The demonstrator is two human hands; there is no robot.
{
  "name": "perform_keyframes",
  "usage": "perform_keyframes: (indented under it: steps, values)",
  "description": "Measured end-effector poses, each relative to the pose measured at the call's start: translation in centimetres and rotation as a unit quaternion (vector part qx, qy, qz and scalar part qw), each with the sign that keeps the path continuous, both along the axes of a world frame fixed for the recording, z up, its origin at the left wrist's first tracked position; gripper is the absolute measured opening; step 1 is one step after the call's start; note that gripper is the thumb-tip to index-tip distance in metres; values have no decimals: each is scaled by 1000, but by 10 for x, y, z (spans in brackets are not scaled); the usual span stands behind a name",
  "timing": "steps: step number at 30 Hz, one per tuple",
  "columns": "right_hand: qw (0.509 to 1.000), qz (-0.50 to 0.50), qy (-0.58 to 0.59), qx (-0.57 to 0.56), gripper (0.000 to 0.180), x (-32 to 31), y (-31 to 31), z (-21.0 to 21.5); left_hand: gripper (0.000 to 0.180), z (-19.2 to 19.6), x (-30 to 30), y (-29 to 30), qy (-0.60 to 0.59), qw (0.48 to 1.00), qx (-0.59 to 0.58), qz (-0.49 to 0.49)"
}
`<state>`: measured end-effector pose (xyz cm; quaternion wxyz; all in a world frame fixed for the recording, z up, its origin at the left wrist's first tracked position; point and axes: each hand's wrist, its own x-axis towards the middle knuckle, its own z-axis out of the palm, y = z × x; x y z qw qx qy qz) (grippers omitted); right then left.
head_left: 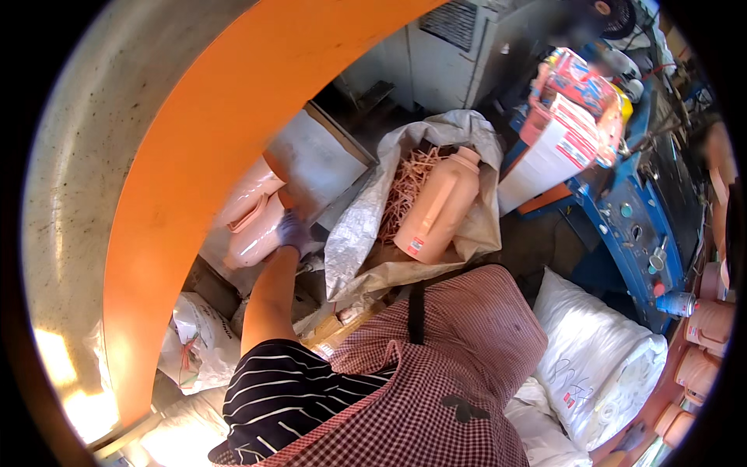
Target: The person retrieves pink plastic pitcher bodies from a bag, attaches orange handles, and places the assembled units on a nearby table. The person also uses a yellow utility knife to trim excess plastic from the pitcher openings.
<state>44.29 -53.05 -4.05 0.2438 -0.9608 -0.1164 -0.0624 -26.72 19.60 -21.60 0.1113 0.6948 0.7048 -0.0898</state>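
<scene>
My left hand (292, 232), in a purple-grey glove, reaches from a striped sleeve into the orange-edged machine. It grips the right end of a glossy pink plastic flask shell (258, 237); the fingers are partly blurred. A second glossy pink shell (253, 191) lies just beyond, close alongside. Right of the hand, a matte pink flask shell (440, 204) with a long side handle leans in an open white woven sack (354, 233). Thin pink plastic strips (403, 191) fill the sack beside it. My right hand is out of sight.
The machine's curved orange edge (179, 171) rises close on the left. A white carton (548, 156) stands at the upper right by a blue metal frame (622, 210). Stuffed white sacks (587, 342) lie at the lower right, near several pink flask parts (708, 323).
</scene>
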Motion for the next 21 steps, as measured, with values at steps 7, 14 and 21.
perform_keyframes:
  steps: [7, 14, 21]
  values:
    - [964, -242, 112, 14, 38, -38, -165, 45, 62, -16, -155, 41, 111, 985, 82, 100]
    - [981, -29, 68, -178, 30, -51, -31, 48, 66, -57, -248, 67, 80, 990, 2, 113]
    - [974, 222, -33, 41, 17, -102, 266, 108, 58, 30, -144, 79, 56, 972, 207, -97]
